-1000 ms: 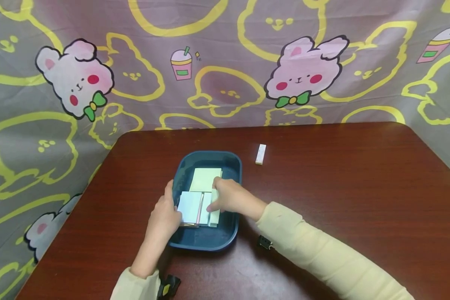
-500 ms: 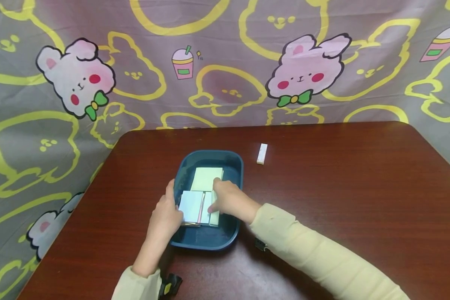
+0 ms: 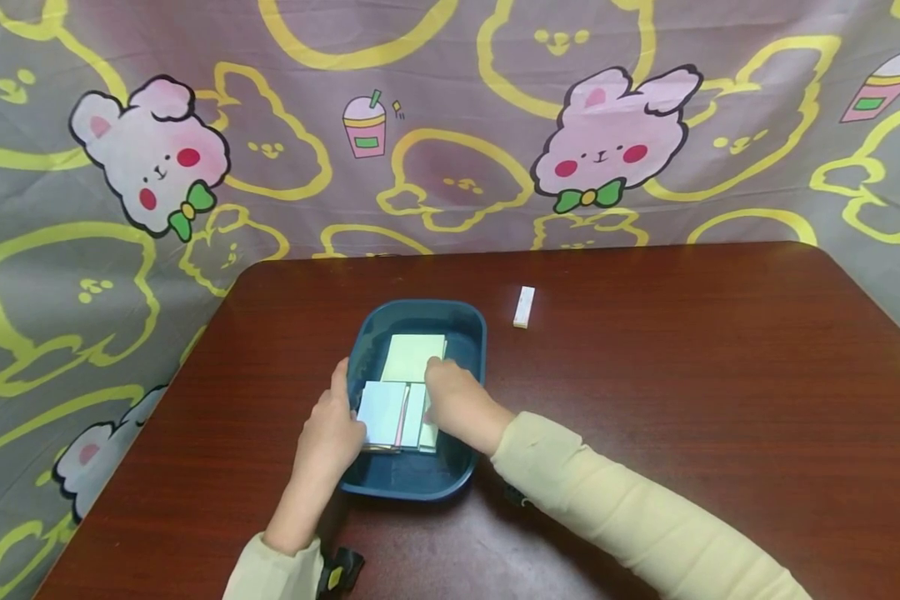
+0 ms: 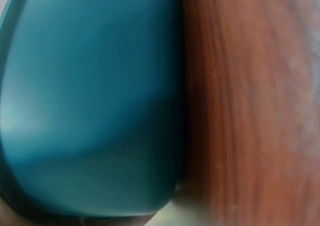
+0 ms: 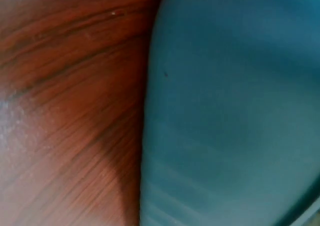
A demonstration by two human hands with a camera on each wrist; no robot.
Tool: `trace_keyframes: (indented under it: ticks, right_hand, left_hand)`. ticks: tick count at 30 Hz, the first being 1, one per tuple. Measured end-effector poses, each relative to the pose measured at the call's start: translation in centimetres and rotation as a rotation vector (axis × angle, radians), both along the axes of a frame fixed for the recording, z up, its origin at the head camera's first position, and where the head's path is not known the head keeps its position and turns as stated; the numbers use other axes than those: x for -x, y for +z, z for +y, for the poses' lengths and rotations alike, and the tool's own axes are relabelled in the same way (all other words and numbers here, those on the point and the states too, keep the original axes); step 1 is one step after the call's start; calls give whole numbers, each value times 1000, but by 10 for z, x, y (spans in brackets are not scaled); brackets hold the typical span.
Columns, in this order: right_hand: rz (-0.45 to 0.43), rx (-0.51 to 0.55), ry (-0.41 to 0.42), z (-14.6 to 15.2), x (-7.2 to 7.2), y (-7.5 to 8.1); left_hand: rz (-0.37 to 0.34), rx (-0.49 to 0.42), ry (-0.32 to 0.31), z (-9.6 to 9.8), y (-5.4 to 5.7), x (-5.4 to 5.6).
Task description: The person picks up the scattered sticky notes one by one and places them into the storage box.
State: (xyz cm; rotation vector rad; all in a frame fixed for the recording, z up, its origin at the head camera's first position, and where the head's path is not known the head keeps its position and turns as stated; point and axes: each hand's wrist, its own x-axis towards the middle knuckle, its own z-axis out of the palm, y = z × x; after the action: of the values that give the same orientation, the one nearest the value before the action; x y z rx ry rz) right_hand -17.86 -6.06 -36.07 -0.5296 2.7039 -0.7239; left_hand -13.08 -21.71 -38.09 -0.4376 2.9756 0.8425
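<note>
A dark blue plastic bin (image 3: pixel 408 483) stands on the table; in both wrist views its outer wall fills much of the picture. At its left rim, my left hand (image 3: pixel 328 433) grips the side, the thumb tip by a light blue sticky-note pad (image 3: pixel 382 412). Right of that pad lies a narrow pale blue pad (image 3: pixel 412 417), with a thin pinkish strip between them. My right hand (image 3: pixel 461 404) reaches over the right rim and pinches a narrow pale green sticky-note pad (image 3: pixel 429 437); its fingertips are mostly hidden. A larger pale green pad (image 3: pixel 412 354) lies behind.
Beyond the bin's far right corner, a small white narrow block (image 3: pixel 524 307) lies on the brown wooden table (image 3: pixel 682 358). A patterned cloth (image 3: pixel 450 100) hangs behind the table's back edge.
My right hand has tipped slightly lower, its thumb dropping behind the narrow pads and out of clear sight. The left hand and the bin stay in place.
</note>
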Motion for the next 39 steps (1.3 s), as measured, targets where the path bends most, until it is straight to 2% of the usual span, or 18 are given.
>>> trace_keyframes:
  ticks: [9, 27, 39]
  right_hand:
    - [27, -56, 23, 0, -1, 1]
    - [52, -89, 79, 2, -2, 2]
    - [-1, -21, 38, 1, 0, 1]
  left_hand:
    - [3, -1, 4, 1, 1, 0]
    - [0, -12, 10, 1, 2, 0]
    - [-6, -18, 7, 0, 2, -1]
